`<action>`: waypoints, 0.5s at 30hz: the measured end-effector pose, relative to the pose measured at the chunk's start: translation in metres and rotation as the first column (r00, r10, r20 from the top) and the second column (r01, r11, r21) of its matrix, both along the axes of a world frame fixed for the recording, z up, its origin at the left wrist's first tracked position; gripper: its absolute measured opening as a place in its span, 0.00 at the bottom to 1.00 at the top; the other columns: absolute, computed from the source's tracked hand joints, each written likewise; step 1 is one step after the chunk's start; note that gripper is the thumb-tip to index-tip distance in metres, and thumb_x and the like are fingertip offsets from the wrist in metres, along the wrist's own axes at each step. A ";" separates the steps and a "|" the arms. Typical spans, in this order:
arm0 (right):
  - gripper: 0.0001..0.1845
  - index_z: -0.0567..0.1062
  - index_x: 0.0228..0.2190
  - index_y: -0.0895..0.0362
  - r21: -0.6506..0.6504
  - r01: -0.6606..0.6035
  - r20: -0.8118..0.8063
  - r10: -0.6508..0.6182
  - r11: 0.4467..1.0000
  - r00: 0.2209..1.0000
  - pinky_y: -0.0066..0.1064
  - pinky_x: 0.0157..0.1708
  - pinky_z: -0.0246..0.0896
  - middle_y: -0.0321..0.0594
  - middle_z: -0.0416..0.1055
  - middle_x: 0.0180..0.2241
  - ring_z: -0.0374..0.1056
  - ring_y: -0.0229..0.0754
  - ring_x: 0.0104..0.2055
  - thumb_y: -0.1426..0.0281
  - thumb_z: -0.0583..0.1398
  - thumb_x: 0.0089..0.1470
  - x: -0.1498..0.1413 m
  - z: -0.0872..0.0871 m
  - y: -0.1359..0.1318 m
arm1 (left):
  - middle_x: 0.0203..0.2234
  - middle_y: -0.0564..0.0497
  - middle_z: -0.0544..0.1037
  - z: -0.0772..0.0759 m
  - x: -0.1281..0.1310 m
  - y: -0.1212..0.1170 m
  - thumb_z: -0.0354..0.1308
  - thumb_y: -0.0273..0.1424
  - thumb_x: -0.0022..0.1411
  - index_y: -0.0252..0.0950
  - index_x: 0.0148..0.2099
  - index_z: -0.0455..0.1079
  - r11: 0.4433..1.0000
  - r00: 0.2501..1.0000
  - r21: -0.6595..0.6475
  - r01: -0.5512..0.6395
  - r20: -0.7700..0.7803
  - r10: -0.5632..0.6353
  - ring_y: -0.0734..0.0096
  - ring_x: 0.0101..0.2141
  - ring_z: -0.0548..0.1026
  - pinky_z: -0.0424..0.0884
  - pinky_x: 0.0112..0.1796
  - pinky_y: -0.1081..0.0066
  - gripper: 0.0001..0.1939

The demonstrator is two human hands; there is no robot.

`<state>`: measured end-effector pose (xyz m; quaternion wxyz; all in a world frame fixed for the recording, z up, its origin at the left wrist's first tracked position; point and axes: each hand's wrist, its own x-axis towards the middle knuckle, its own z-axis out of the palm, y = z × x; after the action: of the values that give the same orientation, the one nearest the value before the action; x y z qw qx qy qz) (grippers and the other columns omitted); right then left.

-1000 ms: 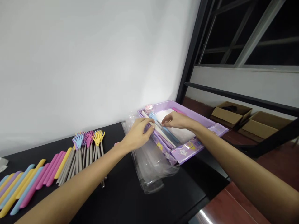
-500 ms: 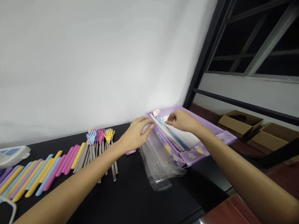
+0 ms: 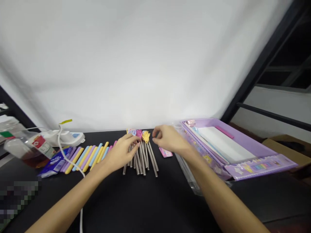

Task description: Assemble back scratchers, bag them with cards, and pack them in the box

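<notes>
My left hand hovers at the left of a bunch of back scratchers, thumb and fingers apart, nothing visible in it. They have metal rods and small hand-shaped heads in yellow, pink and blue; the hand hides some. On the other side, my right hand is near the yellow head, its fingers curled with a gap at the thumb and no held thing showing. Below that hand lies a pink card. Coloured handle tubes lie in a row at left, partly behind my left forearm.
A purple box stands at right, with a pink tube inside. Clear plastic bags lie beside it. At left are a white cable, a power strip, a blue packet and a bottle with dark liquid.
My view has turned left. Both hands have moved from the box and plastic bags to the back scratchers. A pink tube now shows in the box, where my right arm was before.
</notes>
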<state>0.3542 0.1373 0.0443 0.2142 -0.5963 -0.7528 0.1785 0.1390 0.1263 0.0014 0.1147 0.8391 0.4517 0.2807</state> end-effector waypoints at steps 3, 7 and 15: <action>0.06 0.72 0.27 0.54 -0.040 0.034 0.042 -0.032 0.999 0.999 0.30 0.28 0.57 0.39 0.77 0.27 0.72 0.43 0.29 0.76 0.63 0.44 -0.017 -0.031 -0.001 | 0.44 0.46 0.75 -0.013 -0.013 -0.011 0.46 0.33 0.72 0.39 0.50 0.72 1.000 0.998 0.027 0.010 -0.062 -0.008 0.60 0.46 0.73 0.70 0.48 0.58 0.14; 0.08 0.66 0.25 0.53 0.011 0.025 0.101 -0.026 1.000 0.995 0.31 0.27 0.51 0.36 0.73 0.25 0.68 0.41 0.27 0.73 0.62 0.43 -0.021 -0.053 -0.006 | 0.42 0.46 0.74 -0.018 -0.015 -0.019 0.47 0.32 0.73 0.38 0.48 0.71 0.997 0.990 0.066 0.045 -0.138 -0.035 0.61 0.45 0.72 0.71 0.45 0.60 0.12; 0.08 0.65 0.27 0.52 0.030 0.044 0.121 -0.048 0.999 0.991 0.30 0.27 0.50 0.34 0.71 0.23 0.67 0.41 0.27 0.69 0.61 0.44 -0.021 -0.055 -0.012 | 0.39 0.48 0.72 -0.018 -0.005 -0.025 0.47 0.33 0.73 0.39 0.45 0.71 0.995 0.982 0.080 0.061 -0.183 -0.046 0.63 0.40 0.72 0.69 0.39 0.63 0.11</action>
<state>0.3331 0.1258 -0.0110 0.1801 -0.6203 -0.7529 0.1263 0.1340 0.1012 -0.0164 0.0450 0.8770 0.4252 0.2191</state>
